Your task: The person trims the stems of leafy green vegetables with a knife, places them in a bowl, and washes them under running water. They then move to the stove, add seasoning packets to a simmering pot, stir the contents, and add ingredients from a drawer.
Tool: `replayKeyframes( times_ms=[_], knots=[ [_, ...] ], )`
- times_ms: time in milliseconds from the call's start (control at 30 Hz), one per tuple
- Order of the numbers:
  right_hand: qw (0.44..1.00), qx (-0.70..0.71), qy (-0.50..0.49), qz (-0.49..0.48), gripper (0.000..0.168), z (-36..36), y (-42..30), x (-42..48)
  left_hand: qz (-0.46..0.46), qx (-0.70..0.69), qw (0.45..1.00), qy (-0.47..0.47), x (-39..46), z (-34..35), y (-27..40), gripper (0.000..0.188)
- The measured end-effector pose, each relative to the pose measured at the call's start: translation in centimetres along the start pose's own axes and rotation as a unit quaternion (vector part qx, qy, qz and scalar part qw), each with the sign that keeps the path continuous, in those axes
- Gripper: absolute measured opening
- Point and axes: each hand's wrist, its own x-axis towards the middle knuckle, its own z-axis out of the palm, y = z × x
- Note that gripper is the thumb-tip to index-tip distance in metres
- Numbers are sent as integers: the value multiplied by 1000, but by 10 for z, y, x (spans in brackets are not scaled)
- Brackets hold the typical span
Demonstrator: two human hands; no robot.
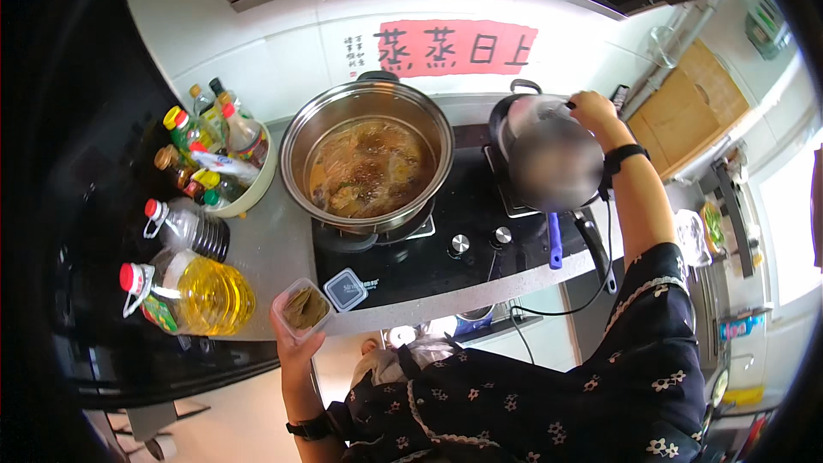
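My left hand [296, 344] holds a small clear plastic container [280, 308] of dried leaves [305, 308], which look like bay leaves, at the counter's front edge. Its square lid [346, 289] lies close by, on the corner of the black stove. At the right burner, my right hand [593, 110] grips a small black part on what seems to be a shiny lid [537, 112] over a black pan [500, 117]. A blurred patch hides much of this lid and the pan's contents. A large steel pot [290, 167] of brown broth [366, 167] stands on the left burner.
Left of the pot are a tub [269, 164] of sauce bottles, a dark liquid jug [193, 225] and a cooking oil jug [215, 292]. A purple handle [555, 241] and a black pan handle [596, 251] reach toward the front edge. A black cord [559, 313] hangs below.
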Motion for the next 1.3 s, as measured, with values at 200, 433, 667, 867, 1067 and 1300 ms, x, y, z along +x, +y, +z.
replayKeyframes(
  times_ms=[200,433,667,867,1067,1300],
  knots=[
    [991,134,-25,2,30,42,17,13,-16,-38,998,-37,2,12,11,88],
    [979,202,-33,-3,53,62,77,33,26,-18,997,-71,14,23,18,88],
    [887,283,223,-288,36,-128,-128,-133,10,12,992,-124,12,23,38,89],
    [792,335,147,-488,35,-138,-271,-243,21,57,980,-187,26,35,48,86],
    [822,330,167,-434,35,-115,-315,-250,50,122,964,-230,29,34,56,90],
    [820,323,209,-423,25,-110,-335,-254,40,81,966,-240,25,20,51,90]
  ],
)
